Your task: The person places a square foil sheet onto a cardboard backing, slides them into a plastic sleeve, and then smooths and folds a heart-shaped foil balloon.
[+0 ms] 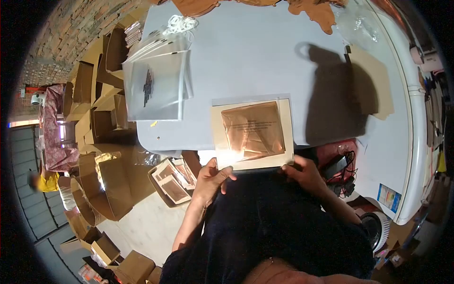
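A clear plastic bag [253, 102] with a cream card and a copper-coloured packet [253, 128] inside lies partly over the table's front edge, close to my body. Dark printed lines cross the packet, and light glares off its lower left. My left hand [213, 181] grips the bag's lower left corner between thumb and fingers. At the lower right corner, my right hand [304, 173] pinches the bag's edge. Farther left on the table lies a stack of clear plastic bags [163, 90] with dark marks.
White cord [181, 23] sits bunched behind the bag stack. Brown shapes [312, 14] line the far edge, and cream cards [380, 85] lie at the right. Below left, a box of similar packets [175, 182] stands beside cardboard boxes [111, 187]. A person in yellow [47, 182] is far left.
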Demonstrator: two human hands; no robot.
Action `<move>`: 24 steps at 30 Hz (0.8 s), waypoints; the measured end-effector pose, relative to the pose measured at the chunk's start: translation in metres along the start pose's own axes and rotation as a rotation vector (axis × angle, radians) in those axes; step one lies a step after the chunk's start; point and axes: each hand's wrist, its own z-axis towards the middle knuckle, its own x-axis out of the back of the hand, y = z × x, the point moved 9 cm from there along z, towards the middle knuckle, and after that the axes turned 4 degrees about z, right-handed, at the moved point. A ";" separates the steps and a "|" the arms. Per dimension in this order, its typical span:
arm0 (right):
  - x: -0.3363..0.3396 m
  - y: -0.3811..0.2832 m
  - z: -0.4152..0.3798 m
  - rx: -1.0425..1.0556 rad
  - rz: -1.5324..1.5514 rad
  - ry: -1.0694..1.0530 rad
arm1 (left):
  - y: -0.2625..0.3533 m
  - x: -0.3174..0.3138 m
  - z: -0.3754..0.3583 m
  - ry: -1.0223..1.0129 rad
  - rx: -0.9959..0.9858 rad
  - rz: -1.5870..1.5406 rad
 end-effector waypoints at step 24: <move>-0.003 -0.015 0.002 0.152 0.283 0.115 | 0.029 -0.001 -0.004 -0.051 -0.088 0.001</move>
